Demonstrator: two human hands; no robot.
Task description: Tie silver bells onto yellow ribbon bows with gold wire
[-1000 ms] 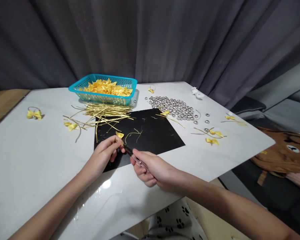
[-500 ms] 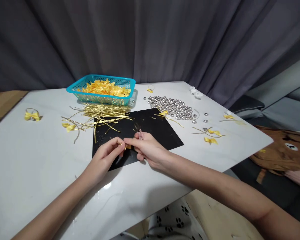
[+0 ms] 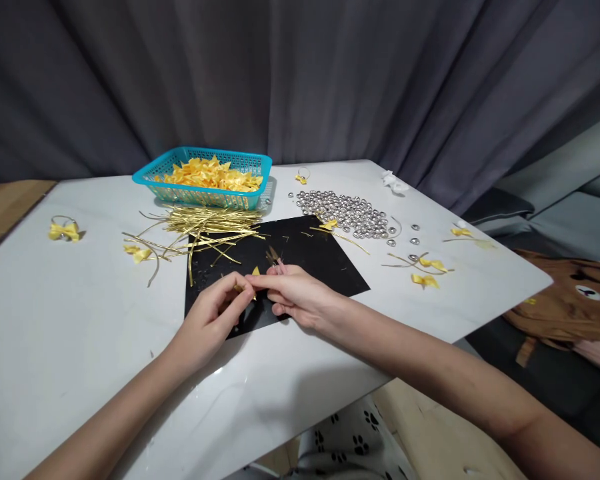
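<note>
Over the black sheet (image 3: 325,267), my left hand (image 3: 220,303) pinches a small yellow bow (image 3: 255,271), mostly hidden by the fingers. My right hand (image 3: 300,293) is closed around small scissors (image 3: 276,260) with pink handles; their blades point up and away from me. Its stretched index finger meets the left fingertips at the bow. Just beyond the hands lies a pile of gold twist ties (image 3: 210,223), overlapping the sheet's far left edge. A bow with a gold tie (image 3: 329,225) rests at the sheet's far right corner.
A blue basket (image 3: 203,197) of yellow bows stands at the back of the white table (image 3: 80,320). Silver beads (image 3: 345,213) are heaped right of it. More bows and ties (image 3: 425,280) lie at the right, and a bow with a wire loop (image 3: 64,230) at the left.
The bow between my hands has turned, so a yellow tip now shows above the right index finger. The scissors have tilted slightly, and the right hand has shifted a little.
</note>
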